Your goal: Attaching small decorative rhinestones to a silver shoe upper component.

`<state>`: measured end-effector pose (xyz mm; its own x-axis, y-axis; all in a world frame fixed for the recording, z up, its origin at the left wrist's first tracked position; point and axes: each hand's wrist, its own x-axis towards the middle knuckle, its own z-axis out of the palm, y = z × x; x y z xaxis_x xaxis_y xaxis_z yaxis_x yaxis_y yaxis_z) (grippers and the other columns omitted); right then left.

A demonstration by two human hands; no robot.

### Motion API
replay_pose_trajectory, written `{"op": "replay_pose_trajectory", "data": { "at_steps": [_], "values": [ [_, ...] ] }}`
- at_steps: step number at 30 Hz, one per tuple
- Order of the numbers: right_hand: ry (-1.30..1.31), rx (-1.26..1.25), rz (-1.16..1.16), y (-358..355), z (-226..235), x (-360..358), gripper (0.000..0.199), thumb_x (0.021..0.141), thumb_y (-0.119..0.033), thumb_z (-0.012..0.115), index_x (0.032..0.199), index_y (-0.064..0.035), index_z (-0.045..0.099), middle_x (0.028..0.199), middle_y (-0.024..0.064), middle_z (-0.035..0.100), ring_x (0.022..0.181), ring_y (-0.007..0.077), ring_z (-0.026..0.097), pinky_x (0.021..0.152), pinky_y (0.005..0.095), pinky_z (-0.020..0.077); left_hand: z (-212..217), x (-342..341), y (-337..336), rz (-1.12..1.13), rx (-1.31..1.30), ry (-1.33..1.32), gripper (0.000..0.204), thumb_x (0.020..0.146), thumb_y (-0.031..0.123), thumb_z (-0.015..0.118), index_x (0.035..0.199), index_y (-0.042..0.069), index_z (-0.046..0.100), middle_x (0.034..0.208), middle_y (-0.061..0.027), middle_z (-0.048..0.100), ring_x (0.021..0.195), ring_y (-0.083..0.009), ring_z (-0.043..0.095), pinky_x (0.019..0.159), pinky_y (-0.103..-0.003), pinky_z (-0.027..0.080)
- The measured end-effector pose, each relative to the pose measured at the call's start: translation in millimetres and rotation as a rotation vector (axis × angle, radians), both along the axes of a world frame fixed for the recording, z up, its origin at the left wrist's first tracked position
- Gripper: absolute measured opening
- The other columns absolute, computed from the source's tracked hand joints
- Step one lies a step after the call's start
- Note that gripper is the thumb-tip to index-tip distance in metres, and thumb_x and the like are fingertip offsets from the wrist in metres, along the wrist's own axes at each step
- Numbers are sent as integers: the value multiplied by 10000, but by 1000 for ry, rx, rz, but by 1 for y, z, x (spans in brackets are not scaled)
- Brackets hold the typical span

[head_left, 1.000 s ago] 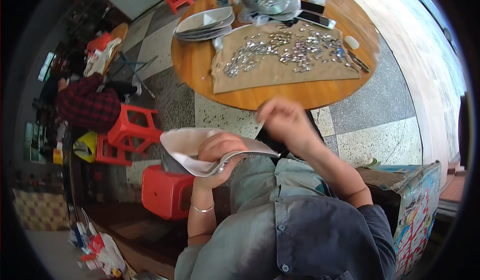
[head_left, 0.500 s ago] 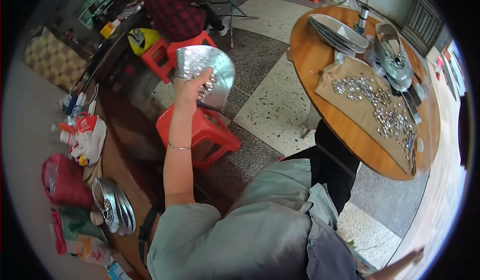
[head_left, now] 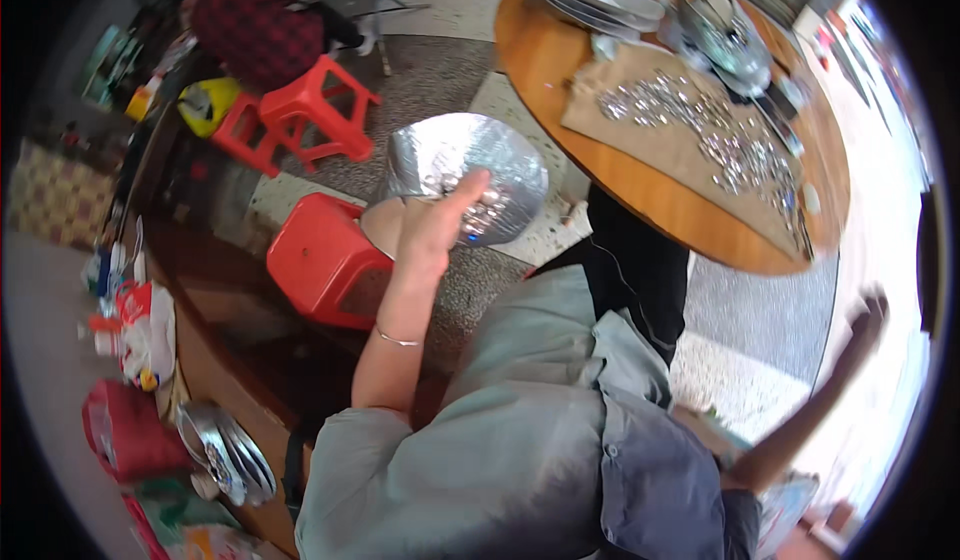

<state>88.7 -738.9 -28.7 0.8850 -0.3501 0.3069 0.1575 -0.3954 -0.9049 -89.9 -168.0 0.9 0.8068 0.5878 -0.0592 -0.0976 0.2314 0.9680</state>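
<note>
Left grip holds a curved, shiny silver piece with gems.

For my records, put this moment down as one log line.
left hand: holds silver piece | right hand: off to the right, blurred | table: stones on cloth

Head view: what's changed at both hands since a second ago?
The silver piece has turned from its pale inside to its stone-studded face. The right hand has swung from in front of the body out to the far right. The left hand still holds the piece; loose stones still lie on the brown cloth.
</note>
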Motion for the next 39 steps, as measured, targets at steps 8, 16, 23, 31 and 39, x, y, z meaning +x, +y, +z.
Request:
{"op": "replay_pose_trajectory", "data": {
  "at_steps": [8, 16, 23, 31, 39],
  "values": [
    [-291, -196, 795, 327, 42, -102, 151, 791, 35, 594, 913, -42, 639, 785, 62, 563, 674, 146, 523, 593, 245, 422, -17, 19, -72, -254, -109, -32, 297, 810, 24, 620, 1091, -21, 535, 965, -57, 604, 812, -111, 589, 713, -242, 484],
    [-204, -280, 866, 330, 25, -102, 85, 783, 3, 619, 848, -36, 657, 743, 66, 557, 641, 160, 515, 581, 270, 425, -9, 16, -85, -316, -101, -54, 262, 837, 31, 581, 1091, -14, 536, 970, -57, 600, 826, -102, 579, 703, -234, 476],
    [480, 555, 869, 298, 15, -108, 69, 883, -138, 566, 897, -96, 618, 724, 1, 576, 498, 43, 436, 447, 200, 364, -7, 21, -71, -190, -184, -107, 266, 833, 42, 600, 1086, -15, 542, 971, -58, 604, 822, -106, 585, 701, -241, 486],
    [272, 1803, 627, -128, -122, -2, 369, 933, -6, 373, 1301, 19, 368, 1124, 122, 572, 627, 91, 522, 481, 197, 435, 1, -5, 26, 62, -206, -69, 242, 791, 37, 651, 1020, 3, 581, 909, -61, 626, 771, -136, 608, 671, -268, 506],
    [78, 900, 144, -372, -198, -19, 218, 879, -217, 506, 957, -14, 520, 925, 94, 574, 755, 169, 587, 650, 311, 519, 22, -111, 224, 448, -56, 90, 220, 789, 132, 668, 967, 15, 613, 826, -58, 641, 696, -156, 623, 643, -299, 513]
  ]
}}
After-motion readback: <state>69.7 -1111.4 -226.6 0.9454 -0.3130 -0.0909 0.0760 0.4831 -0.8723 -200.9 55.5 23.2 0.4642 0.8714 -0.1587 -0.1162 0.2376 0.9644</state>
